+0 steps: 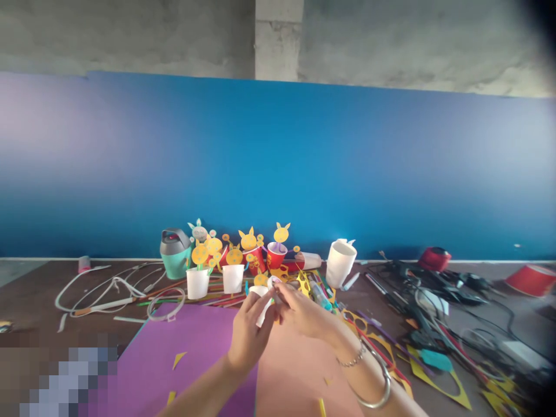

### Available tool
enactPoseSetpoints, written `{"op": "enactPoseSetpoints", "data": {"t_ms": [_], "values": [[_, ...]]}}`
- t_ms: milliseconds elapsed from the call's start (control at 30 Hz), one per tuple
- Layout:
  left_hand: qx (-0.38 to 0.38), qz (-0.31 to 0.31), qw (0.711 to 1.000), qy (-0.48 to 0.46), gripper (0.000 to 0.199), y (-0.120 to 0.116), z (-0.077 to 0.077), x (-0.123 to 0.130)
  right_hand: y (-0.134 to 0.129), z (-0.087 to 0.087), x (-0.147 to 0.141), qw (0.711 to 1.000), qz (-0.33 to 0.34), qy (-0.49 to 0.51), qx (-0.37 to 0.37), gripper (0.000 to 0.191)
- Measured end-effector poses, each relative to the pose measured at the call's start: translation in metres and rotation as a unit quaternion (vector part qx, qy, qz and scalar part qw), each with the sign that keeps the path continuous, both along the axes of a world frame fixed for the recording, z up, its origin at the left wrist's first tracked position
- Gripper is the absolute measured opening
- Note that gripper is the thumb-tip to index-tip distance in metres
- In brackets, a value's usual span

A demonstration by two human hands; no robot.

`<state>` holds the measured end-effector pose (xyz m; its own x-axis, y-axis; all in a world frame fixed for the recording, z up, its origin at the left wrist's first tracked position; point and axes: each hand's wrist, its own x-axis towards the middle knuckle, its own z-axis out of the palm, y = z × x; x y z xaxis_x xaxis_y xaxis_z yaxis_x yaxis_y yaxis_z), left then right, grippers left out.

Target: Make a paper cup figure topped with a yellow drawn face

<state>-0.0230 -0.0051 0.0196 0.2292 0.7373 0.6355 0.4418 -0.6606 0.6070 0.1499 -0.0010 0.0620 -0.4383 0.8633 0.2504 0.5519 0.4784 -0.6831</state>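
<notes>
My left hand (252, 333) and my right hand (302, 313) meet over the middle of the mat, fingertips pinched close together. A small white round piece, perhaps a tape roll (273, 282), shows at my right fingertips. Between and behind the fingers of my left hand is a white paper cup (262, 318); I cannot tell whether the hand grips it or only passes in front. Just behind stand a white cup (233, 280), another white cup (197, 284) and a red cup (277, 256), each bearing yellow paper animal figures on coloured stems.
A purple sheet (191, 353) and a peach sheet (299, 359) lie under my arms with yellow scraps. Left are a green-grey bottle (176, 255) and white cables (108, 289). A large white cup (341, 263), cut yellow paper (438, 376) and tangled black cords (438, 284) lie right.
</notes>
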Motion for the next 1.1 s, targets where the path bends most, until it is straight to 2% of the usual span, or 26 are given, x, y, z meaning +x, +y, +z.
{"op": "enactPoseSetpoints", "data": {"t_ms": [133,300,467,567,667,800,933,1100], "values": [[0.005,0.021,1.000,-0.004,0.028,0.003,-0.002,0.000,-0.001,0.002,-0.004,1.000,0.006,0.010,-0.006,0.027],[-0.022,0.037,0.999,-0.027,0.008,0.007,-0.001,0.000,-0.003,0.005,-0.006,1.000,0.015,0.013,0.018,0.019],[-0.048,0.049,0.995,-0.072,0.015,0.009,0.001,0.000,-0.004,0.011,-0.008,1.000,-0.015,-0.024,0.003,0.018],[-0.068,0.048,0.992,-0.098,0.015,0.009,0.002,0.001,-0.005,0.009,-0.006,0.998,-0.030,-0.035,0.047,0.023],[-0.082,0.040,0.989,-0.116,0.016,0.009,0.003,0.001,-0.006,0.004,-0.003,0.993,-0.015,-0.036,0.110,0.028],[-0.089,0.039,0.987,-0.129,0.018,0.009,0.003,0.001,-0.008,0.003,-0.004,0.991,-0.014,-0.040,0.129,0.023],[-0.085,0.044,0.987,-0.130,0.019,0.009,0.002,0.001,-0.009,0.012,-0.013,0.989,-0.054,-0.052,0.126,0.020],[-0.074,0.047,0.988,-0.126,0.019,0.009,0.002,0.001,-0.011,0.028,-0.017,0.989,-0.060,-0.072,0.115,0.025]]}}
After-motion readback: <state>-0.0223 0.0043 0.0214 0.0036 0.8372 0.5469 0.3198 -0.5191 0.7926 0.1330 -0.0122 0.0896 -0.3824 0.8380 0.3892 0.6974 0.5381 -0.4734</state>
